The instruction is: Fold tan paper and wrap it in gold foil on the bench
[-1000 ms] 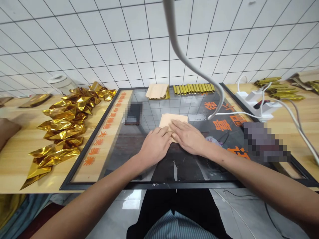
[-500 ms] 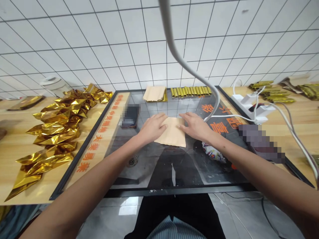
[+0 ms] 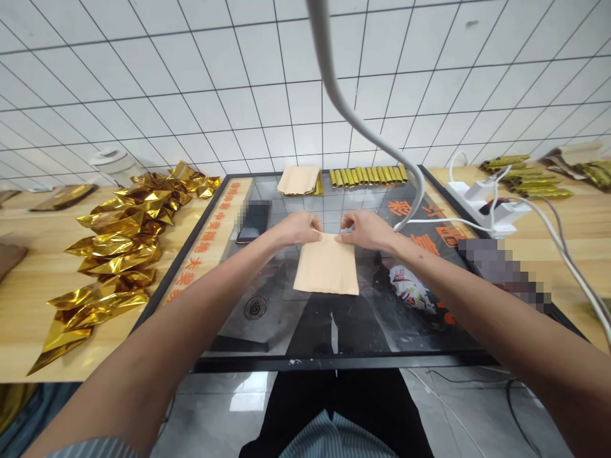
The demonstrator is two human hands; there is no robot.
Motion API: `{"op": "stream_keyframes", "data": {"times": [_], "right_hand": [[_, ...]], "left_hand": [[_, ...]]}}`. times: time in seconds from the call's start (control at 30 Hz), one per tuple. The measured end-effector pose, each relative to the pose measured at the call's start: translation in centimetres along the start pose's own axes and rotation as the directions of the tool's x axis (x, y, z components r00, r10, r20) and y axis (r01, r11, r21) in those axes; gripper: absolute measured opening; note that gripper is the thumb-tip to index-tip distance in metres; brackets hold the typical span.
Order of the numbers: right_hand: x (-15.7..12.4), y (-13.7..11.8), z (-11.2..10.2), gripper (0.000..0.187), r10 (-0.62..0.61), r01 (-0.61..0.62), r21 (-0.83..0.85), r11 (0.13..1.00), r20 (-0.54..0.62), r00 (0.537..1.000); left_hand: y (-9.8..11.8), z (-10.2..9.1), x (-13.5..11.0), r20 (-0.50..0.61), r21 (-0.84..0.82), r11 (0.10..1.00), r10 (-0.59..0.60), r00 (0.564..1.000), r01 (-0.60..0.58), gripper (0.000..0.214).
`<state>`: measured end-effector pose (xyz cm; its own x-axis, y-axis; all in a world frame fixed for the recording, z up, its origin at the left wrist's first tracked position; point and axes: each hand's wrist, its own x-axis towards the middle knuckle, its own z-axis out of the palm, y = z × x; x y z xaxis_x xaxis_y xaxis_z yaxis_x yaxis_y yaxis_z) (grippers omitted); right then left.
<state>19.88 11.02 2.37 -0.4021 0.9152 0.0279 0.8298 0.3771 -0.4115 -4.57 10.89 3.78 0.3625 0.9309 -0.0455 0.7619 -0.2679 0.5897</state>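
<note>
A tan sheet of paper (image 3: 327,266) is in front of me, over the dark glass panel (image 3: 267,312). My left hand (image 3: 301,228) pinches its far left corner between thumb and curled fingers. At the far right corner, my right hand (image 3: 363,229) grips the same sheet in a like pinch. The sheet's near edge hangs or lies toward me; whether it touches the glass I cannot tell. Behind my hands are a stack of tan paper (image 3: 299,180) with gold showing at its edge and a row of gold paper rolls (image 3: 367,175).
Folded gold foil shapes (image 3: 119,254) are heaped on the wooden table at left. A phone (image 3: 254,222) lies on the glass. A power strip (image 3: 487,202) with white cables stands at right, near more gold rolls (image 3: 534,181). A thick grey cable (image 3: 353,124) hangs across the middle.
Both hands have gone from lying spread over the sheet to pinching its far corners. The sheet's near edge now reaches slightly closer to me. The view has shifted a little.
</note>
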Motion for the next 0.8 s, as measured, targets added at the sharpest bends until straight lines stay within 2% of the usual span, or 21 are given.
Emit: {"op": "stream_keyframes", "data": {"times": [0.07,0.13,0.2,0.27,0.33,0.4,0.47,0.57,0.67,0.73,0.8], "right_hand": [[-0.5,0.3,0.3,0.045,0.013,-0.011,0.060,0.998,-0.032,0.999],[-1.1,0.4,0.7,0.060,0.036,-0.027,0.194,0.981,-0.042,0.998],[-1.6,0.3,1.0,0.074,0.065,-0.048,0.373,0.927,-0.033,0.997],[-2.1,-0.2,1.1,0.080,0.083,-0.067,0.542,0.838,-0.005,0.997],[-2.5,-1.0,1.1,0.075,0.072,-0.078,0.688,0.721,0.038,0.997],[-2.8,-1.6,1.0,0.058,0.057,-0.105,0.787,0.608,0.089,0.994],[-2.9,-2.0,0.8,0.043,0.078,-0.143,0.820,0.554,0.120,0.990],[-2.9,-2.1,0.3,0.042,0.102,-0.173,0.802,0.572,0.139,0.985],[-2.5,-2.3,-0.5,0.043,-0.011,-0.192,0.755,0.627,0.256,0.967],[-2.2,-2.5,-1.1,0.042,-0.092,-0.184,0.705,0.685,0.334,0.938],[-1.9,-2.7,-1.4,0.041,-0.120,-0.142,0.654,0.743,0.339,0.933]], "left_hand": [[0.0,-0.3,-0.7,-0.030,-0.098,0.995,-0.038,0.999,0.035,0.004],[0.0,-0.6,-1.5,-0.094,-0.203,0.978,-0.070,0.993,0.050,0.009],[0.0,-0.9,-2.3,-0.159,-0.315,0.948,-0.102,0.982,0.048,0.012],[0.0,-1.2,-3.0,-0.213,-0.427,0.904,-0.139,0.967,0.036,0.015],[0.0,-1.3,-3.7,-0.258,-0.523,0.852,-0.180,0.949,0.019,0.022],[0.0,-1.2,-4.4,-0.279,-0.596,0.803,-0.221,0.934,0.012,0.028],[-0.1,-1.1,-5.2,-0.253,-0.645,0.763,-0.257,0.933,0.036,0.035],[-0.1,-1.0,-6.7,-0.104,-0.672,0.727,-0.280,0.954,0.140,0.042],[0.2,-0.9,-7.4,0.047,-0.632,0.744,-0.244,0.969,0.218,0.047],[0.5,-0.7,-7.1,0.041,-0.592,0.785,-0.194,0.980,0.181,0.044],[0.8,-0.3,-6.6,-0.017,-0.562,0.818,-0.161,0.987,0.123,0.037]]}}
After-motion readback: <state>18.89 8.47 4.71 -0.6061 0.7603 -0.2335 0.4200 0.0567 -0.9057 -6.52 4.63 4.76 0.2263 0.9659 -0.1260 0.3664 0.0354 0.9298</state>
